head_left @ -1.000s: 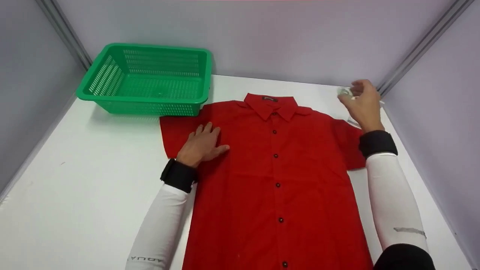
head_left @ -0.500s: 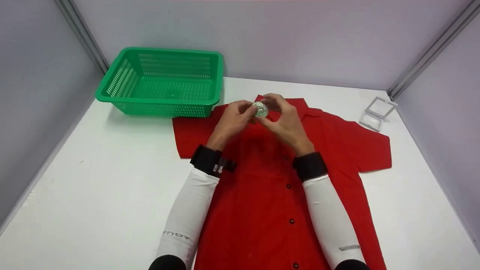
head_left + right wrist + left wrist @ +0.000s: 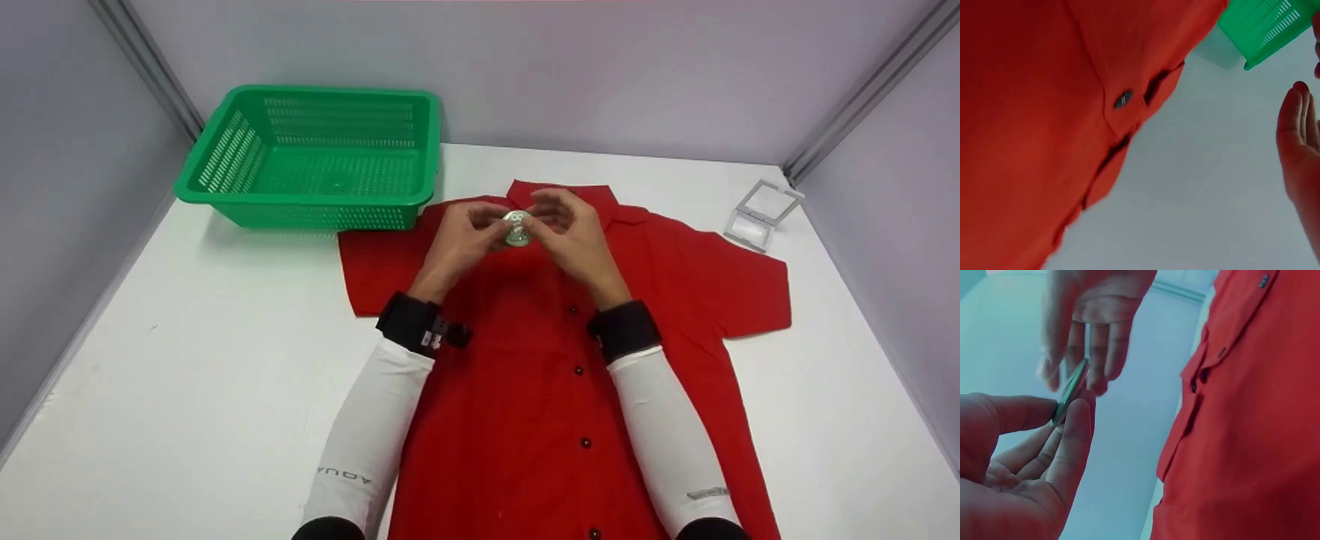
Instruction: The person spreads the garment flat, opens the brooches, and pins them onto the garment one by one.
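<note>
A small round silver badge (image 3: 517, 227) is held in the air above the collar of a red short-sleeved shirt (image 3: 555, 375) that lies flat and buttoned on the white table. My left hand (image 3: 491, 231) pinches the badge (image 3: 1072, 388) edge-on between thumb and forefinger (image 3: 1069, 433). From the other side my right hand (image 3: 541, 223) closes its fingertips (image 3: 1098, 377) round the badge's upper edge. The right wrist view shows the shirt's collar and a button (image 3: 1123, 99), with part of my right hand (image 3: 1300, 146) at the frame's edge.
A green slotted basket (image 3: 300, 204) stands at the back left, against the shirt's sleeve. A small clear hinged box (image 3: 761, 214) lies open at the back right near the corner post. Grey walls enclose the table on three sides.
My right hand brought the badge from the clear box at the back right to the collar. My left hand left the shirt's sleeve and now pinches the badge too.
</note>
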